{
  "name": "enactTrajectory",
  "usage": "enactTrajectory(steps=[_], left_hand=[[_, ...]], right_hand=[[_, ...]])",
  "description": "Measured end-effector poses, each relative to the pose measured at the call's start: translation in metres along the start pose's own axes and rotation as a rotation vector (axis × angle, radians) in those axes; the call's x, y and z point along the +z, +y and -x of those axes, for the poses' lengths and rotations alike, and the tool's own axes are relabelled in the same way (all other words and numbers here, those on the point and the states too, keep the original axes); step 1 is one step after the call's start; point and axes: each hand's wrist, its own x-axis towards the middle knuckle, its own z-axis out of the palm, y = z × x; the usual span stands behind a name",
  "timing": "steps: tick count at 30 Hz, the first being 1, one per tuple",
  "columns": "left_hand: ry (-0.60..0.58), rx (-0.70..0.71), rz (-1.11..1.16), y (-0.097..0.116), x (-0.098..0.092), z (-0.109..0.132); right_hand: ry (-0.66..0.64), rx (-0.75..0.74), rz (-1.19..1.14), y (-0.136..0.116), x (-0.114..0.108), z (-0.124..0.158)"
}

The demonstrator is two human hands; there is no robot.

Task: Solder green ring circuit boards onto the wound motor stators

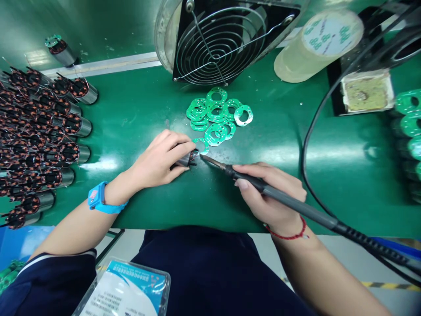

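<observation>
My left hand (pixel 166 158) is wrapped round a motor stator (pixel 183 161), a metal cylinder lying on its side with dark leads and wire ends facing right. In my right hand (pixel 272 193) is a soldering iron (pixel 243 176), held like a pen. Its tip points left and sits right by the stator's wire ends; whether the two touch I cannot tell. Just behind the tip lies a green ring-shaped circuit board (pixel 206 149), partly hidden by my left fingers. More ring boards (pixel 216 112) are heaped loosely beyond it.
Rows of stators (pixel 42 127) crowd the left side. At the back stand a fan with a wire guard (pixel 215 57) and a roll of clear tape (pixel 296 61). A sponge tray (pixel 367 93) sits back right, near stacked boards (pixel 412 123). The iron's black cable (pixel 305 145) loops across the right.
</observation>
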Motion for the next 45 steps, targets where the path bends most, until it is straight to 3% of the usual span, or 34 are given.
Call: enactTrajectory(steps=[5,14,21,25,28,32,35,41,45], left_hand=[[-0.021,-0.009,0.006,0.001,0.0,0.0],[-0.051,-0.031,0.016,0.001,-0.001,-0.001],[-0.062,-0.051,0.002,0.004,-0.004,-0.003],[-0.082,-0.107,0.011,0.006,-0.004,-0.003],[-0.032,-0.171,0.084,0.007,-0.004,-0.002],[0.082,-0.295,0.269,0.012,-0.005,0.0],[0.111,-0.343,0.428,0.015,-0.005,0.003],[0.024,-0.294,0.409,0.011,-0.003,0.005],[0.019,-0.211,0.462,0.004,-0.001,0.004]], right_hand=[[-0.055,-0.185,0.077,-0.003,0.002,0.001],[0.147,0.065,0.022,0.0,0.002,0.007],[0.047,-0.029,0.117,0.002,-0.001,0.002],[-0.13,0.022,0.105,0.003,-0.006,-0.004],[-0.228,0.037,0.07,0.001,-0.007,-0.014],[-0.239,0.121,0.147,-0.008,0.001,-0.027],[-0.18,0.211,0.059,-0.016,0.015,-0.031],[0.195,0.299,-0.31,-0.027,0.051,-0.028],[0.23,0.294,-0.448,-0.022,0.062,-0.025]])
